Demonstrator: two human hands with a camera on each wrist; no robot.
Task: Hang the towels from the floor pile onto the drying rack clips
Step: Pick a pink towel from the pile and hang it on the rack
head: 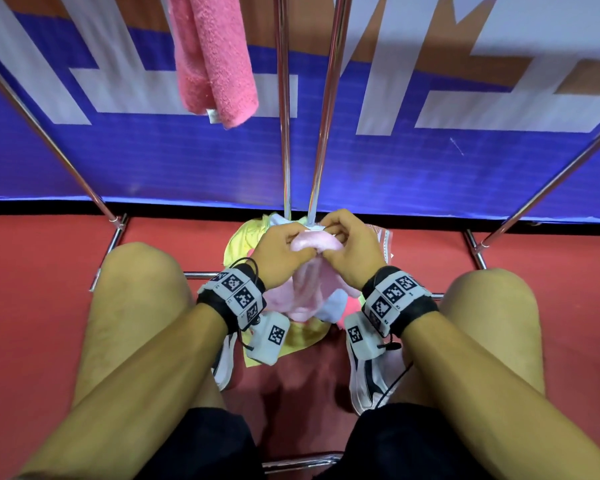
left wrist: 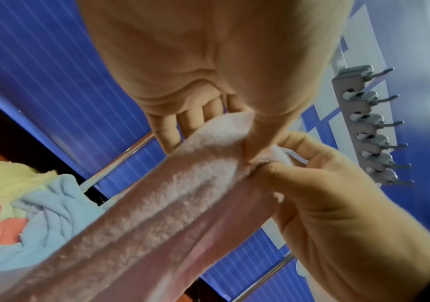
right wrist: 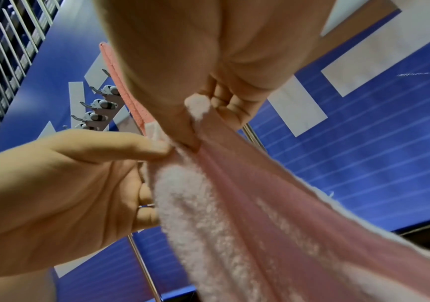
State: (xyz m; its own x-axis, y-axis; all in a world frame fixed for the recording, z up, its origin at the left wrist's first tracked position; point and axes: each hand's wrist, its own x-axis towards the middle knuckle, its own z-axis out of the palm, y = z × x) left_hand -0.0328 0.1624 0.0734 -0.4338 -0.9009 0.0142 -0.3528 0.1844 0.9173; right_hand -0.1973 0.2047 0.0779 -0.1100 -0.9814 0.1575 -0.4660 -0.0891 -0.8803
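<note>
I crouch over the floor pile, its yellow towel showing at the left. Both hands hold up a light pink towel by its top edge. My left hand pinches that edge between thumb and fingers, and my right hand pinches it right beside. In the left wrist view the light pink towel runs down from the left hand, with the right hand gripping next to it. The right wrist view shows the right hand pinching the towel. A row of rack clips hangs above.
A darker pink towel hangs from the rack at upper left. Chrome rack poles rise just behind my hands, and slanted legs stand at both sides. A blue banner wall is close behind. A blue towel lies in the pile.
</note>
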